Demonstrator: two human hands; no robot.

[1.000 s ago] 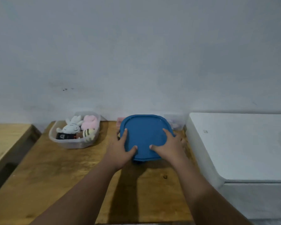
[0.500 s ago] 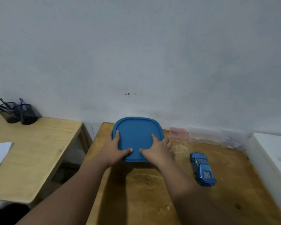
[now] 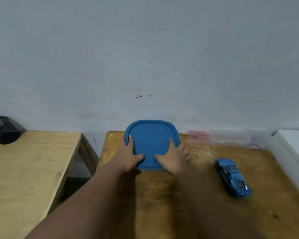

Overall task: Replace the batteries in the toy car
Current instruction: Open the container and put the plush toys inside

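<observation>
Both hands hold a square container with a blue lid (image 3: 151,140) at the far edge of a dark wooden worktop (image 3: 162,213), close against the pale wall (image 3: 145,49). The left hand (image 3: 128,156) grasps the container's left side, its thumb lying flat on the lid and its index finger along the lid's left rim; its other fingers are hidden behind the edge. The right hand (image 3: 173,157) grasps the right side in the same way, with the thumb on the lid, the index finger pointing up across it, and the remaining fingers (image 3: 185,150) curled down over the right edge. The two thumbs point toward each other near the front of the lid but stay apart. A strip of clear base shows under the lid's near edge; whether the container sits on the wood or is held just above it cannot be told. The toy car (image 3: 232,176), a shiny blue sports car, stands on its wheels on the same worktop, well to the right of the hands and touched by neither, lying lengthwise toward and away from the wall. Along the wall to the right of the container stands a row of small plastic boxes (image 3: 231,137), the nearest one pink (image 3: 198,136). A white surface (image 3: 295,145) borders the worktop on the right. To the left, across a gap, is a lighter wooden worktop (image 3: 24,169) carrying a dark mesh pen holder (image 3: 5,130) at its far corner.
</observation>
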